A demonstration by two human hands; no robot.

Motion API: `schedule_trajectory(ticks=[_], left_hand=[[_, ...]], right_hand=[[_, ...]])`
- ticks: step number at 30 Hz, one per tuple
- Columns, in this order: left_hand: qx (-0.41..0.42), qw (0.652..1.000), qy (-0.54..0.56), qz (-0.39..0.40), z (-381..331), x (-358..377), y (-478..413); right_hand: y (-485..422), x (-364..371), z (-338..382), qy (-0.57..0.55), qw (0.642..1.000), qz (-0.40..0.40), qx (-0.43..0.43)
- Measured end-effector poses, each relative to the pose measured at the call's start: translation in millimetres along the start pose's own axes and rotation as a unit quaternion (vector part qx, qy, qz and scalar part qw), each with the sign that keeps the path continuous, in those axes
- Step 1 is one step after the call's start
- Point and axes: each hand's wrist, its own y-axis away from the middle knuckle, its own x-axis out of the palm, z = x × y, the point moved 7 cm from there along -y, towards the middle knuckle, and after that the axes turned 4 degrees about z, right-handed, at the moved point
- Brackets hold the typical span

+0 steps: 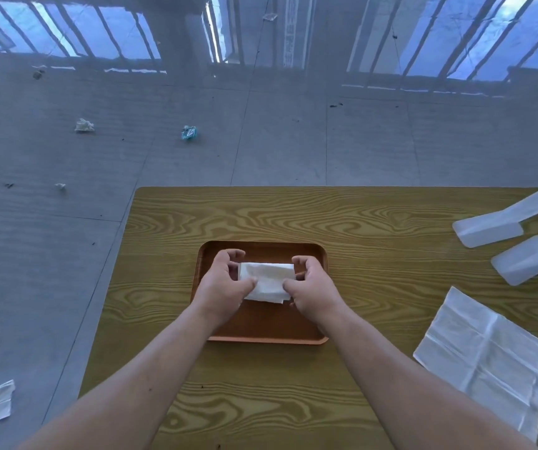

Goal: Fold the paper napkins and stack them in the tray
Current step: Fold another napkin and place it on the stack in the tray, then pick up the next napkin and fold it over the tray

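Both hands' grips (pixel 220 284) (pixel 314 287) pinch folded napkin (pixel 267 280), seemingly over tray (pixel 261 336).

We are seeing a white folded napkin (pixel 267 281) lying over the brown tray (pixel 262 332), an unfolded napkin (pixel 485 355) lying flat to its right.

Open tabletop (pixel 261 216) beyond tray (pixel 261 246)

Single view only, head-worn wide-angle, looking forward and steeply down. Wooden table (pixel 358 222) fills lower half, near edge out of frame; both forearms run up from bottom corners toward brown tray (pixel 261 336) at centre, close under lens. Floor (pixel 66 157) stretches beyond table's far and left edges; railing (pixel 115 34) at top, bent by lens distortion. No second view to share.
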Motion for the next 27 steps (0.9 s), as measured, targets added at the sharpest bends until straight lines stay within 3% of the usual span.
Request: schedule_trajectory(ticks=[3, 5, 12, 21, 24, 27], left_hand=[[-0.037, 0.98, -0.197, -0.001, 12, 3, -6], [-0.03, 0.963, -0.266, 0.013, 15, 12, -2], [0.038, 0.948, -0.317, 0.005, -14, 65, 7], [0.159, 0.895, -0.376, 0.18, -84, 221, 13], [0.216, 0.851, -0.421, 0.228, -102, 278, 25], [0.241, 0.831, -0.43, 0.259, -113, 322, 34]], right_hand=[[-1, -9, -14, 0.124, 0.991, -0.017, 0.038], [5, -21, -28, 0.156, 0.986, -0.017, 0.049], [44, -115, -96, 0.15, 0.979, -0.118, 0.072], [109, -242, -186, 0.191, 0.928, -0.288, 0.138], [119, -258, -208, 0.241, 0.918, -0.275, 0.154], [118, -257, -219, 0.27, 0.928, -0.228, 0.116]])
